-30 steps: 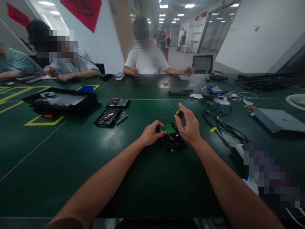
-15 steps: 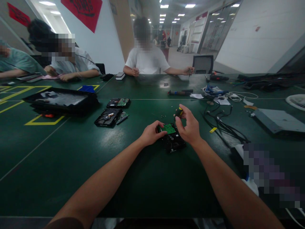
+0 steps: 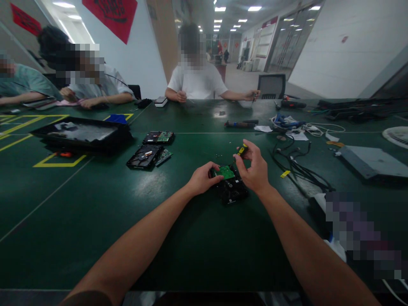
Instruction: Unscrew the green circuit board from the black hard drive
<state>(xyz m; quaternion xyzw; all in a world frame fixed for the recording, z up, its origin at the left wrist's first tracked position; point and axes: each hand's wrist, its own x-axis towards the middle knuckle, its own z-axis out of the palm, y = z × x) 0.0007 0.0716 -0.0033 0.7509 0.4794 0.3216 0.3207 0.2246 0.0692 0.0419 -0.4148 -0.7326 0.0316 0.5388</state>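
Observation:
A black hard drive (image 3: pixel 234 193) lies in front of me on the green table, with a green circuit board (image 3: pixel 225 172) on its far half. My left hand (image 3: pixel 204 178) grips the drive's left edge, thumb and fingers at the circuit board. In my right hand (image 3: pixel 253 168) is a screwdriver (image 3: pixel 242 149) with a black and yellow handle, its shaft slanting down toward the board's right edge. Whether the tip sits in a screw is too small to tell. A few tiny pale bits, possibly screws (image 3: pixel 218 156), lie just beyond the drive.
Two more hard drives (image 3: pixel 145 156) and a loose circuit board (image 3: pixel 164 156) lie to the left, near a black tray (image 3: pixel 83 131). Black cables (image 3: pixel 296 165) and a grey metal case (image 3: pixel 372 161) are on the right. Across the table sits a person (image 3: pixel 197 80).
The screwdriver handle has turned in my right fingers, showing more yellow and leaning further right. My right hand has shifted slightly; my left hand and the drive stay in place.

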